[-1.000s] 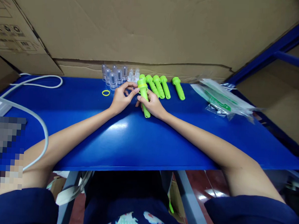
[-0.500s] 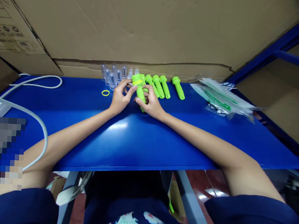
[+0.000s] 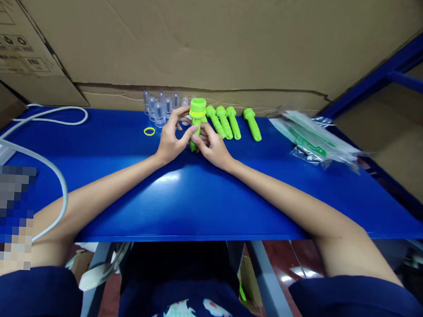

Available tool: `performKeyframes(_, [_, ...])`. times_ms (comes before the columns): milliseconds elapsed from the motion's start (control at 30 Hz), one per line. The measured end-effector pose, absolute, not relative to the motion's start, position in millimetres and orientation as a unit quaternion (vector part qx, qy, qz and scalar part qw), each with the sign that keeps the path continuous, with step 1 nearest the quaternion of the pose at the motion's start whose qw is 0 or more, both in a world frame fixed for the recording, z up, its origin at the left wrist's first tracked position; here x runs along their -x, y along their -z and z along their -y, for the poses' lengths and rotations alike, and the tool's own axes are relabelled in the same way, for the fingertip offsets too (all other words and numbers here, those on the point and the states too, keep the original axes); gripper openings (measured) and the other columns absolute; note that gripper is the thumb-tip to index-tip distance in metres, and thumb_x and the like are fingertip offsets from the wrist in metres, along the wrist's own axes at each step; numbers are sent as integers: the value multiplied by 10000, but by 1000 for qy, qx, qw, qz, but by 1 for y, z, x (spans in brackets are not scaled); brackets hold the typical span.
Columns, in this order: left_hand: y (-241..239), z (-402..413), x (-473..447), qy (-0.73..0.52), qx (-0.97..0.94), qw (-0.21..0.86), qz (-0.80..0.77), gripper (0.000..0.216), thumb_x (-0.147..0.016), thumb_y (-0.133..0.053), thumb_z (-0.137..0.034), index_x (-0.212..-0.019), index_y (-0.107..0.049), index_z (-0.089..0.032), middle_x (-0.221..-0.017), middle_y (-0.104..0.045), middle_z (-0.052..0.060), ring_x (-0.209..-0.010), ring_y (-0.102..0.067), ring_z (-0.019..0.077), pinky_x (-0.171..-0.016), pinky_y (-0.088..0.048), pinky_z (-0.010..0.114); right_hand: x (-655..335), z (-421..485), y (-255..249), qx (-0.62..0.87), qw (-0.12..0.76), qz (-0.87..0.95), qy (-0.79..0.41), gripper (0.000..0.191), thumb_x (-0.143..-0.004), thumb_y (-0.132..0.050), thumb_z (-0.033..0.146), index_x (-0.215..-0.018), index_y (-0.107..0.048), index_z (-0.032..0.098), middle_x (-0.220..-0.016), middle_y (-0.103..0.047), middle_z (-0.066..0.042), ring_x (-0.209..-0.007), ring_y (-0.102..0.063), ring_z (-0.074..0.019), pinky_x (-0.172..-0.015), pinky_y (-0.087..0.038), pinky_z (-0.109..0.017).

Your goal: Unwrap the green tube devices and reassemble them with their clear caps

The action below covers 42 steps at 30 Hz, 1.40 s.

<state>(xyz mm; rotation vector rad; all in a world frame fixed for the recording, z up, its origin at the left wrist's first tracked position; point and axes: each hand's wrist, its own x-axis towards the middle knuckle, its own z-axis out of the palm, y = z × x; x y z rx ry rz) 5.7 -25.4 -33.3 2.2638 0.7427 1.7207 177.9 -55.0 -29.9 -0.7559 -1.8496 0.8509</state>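
Note:
Both my left hand point(image 3: 173, 134) and my right hand point(image 3: 212, 142) grip one lime-green plastic handle point(image 3: 197, 111) with a wide threaded top. It stands nearly upright between them, its threaded end up, with a yellow ring around the lower threads. My left fingers curl at its collar, and both thumbs press against its shaft. A loose yellow ring point(image 3: 149, 131) lies on the table to the left of my left hand. Several clear plastic domed caps point(image 3: 159, 114) stand behind it. More green handles point(image 3: 224, 122) lie to the right of my right hand, one apart from the others.
Clear plastic bags with green print point(image 3: 316, 141) lie at the right of the blue table point(image 3: 201, 201). A white cable point(image 3: 58, 175) loops over the left side. Cardboard point(image 3: 204, 43) walls the back, and a blue metal frame point(image 3: 388, 73) stands at the right.
The green handle has turned from leaning to nearly upright, its open threaded top now facing me more. My right hand has shifted slightly left along its shaft.

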Motion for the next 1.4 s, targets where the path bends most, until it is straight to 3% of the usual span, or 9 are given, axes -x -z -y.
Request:
performKeyframes(133, [35, 28, -7, -584, -764, 101, -254, 511, -1033, -545, -545, -1462, -366, -333, -1321, -652, 77, -1059, -724, 186, -917, -546, 341, -178, 55, 30, 304, 460, 753, -360, 529, -960, -601, 671, -1247, -506, 238, -949, -715, -47, -810, -732, -195, -671, -640, -330])
performKeyframes(367, [35, 25, -5, -579, -768, 92, -257, 433, -1036, -551, -528, -1398, -446, -314, -1312, -666, 65, -1015, -743, 175, -917, -564, 336, -177, 55, 30, 313, 457, 744, -374, 506, -950, -620, 654, -1213, -484, 244, -887, -679, -26, -718, -701, -190, -550, -599, -312])
performKeyframes(633, [37, 22, -5, -586, -767, 97, -242, 401, -1030, -571, -521, -1356, -481, -305, -1274, -675, 51, -970, -734, 151, -866, -556, 302, -178, 59, 27, 332, 442, 752, -360, 537, -936, -614, 681, -1218, -513, 235, -924, -705, -46, -776, -727, -207, -631, -646, -344])
performKeyframes(900, [37, 19, -6, -581, -774, 91, -234, 385, -1039, -551, -524, -1333, -501, -280, -1238, -692, 55, -941, -729, 139, -755, -530, 263, -177, 57, 29, 328, 443, 750, -365, 558, -916, -653, 674, -1222, -500, 233, -931, -716, -46, -740, -719, -196, -584, -626, -325])
performKeyframes(1067, [31, 26, -7, -549, -797, 103, -229, 399, -1075, -468, -497, -1388, -499, -253, -1316, -678, 96, -1016, -723, 159, -790, -533, 266, -180, 50, 35, 322, 469, 736, -366, 615, -917, -597, 746, -1230, -475, 232, -1025, -734, -84, -747, -715, -180, -573, -606, -302])
performKeyframes(1233, [27, 32, -8, -542, -799, 109, -235, 368, -1078, -465, -473, -1363, -523, -247, -1287, -684, 99, -980, -708, 151, -809, -533, 273, -188, 50, 16, 369, 518, 705, -315, 669, -884, -558, 822, -1239, -468, 262, -1136, -704, -109, -832, -726, -223, -561, -604, -332])
performKeyframes(1400, [25, 34, -9, -532, -798, 110, -262, 362, -1080, -439, -487, -1293, -572, -227, -1196, -691, 98, -973, -693, 162, -827, -540, 296, -206, 46, -9, 469, 511, 673, -256, 748, -816, -537, 904, -1192, -528, 257, -1027, -686, -108, -765, -704, -258, -506, -570, -371])
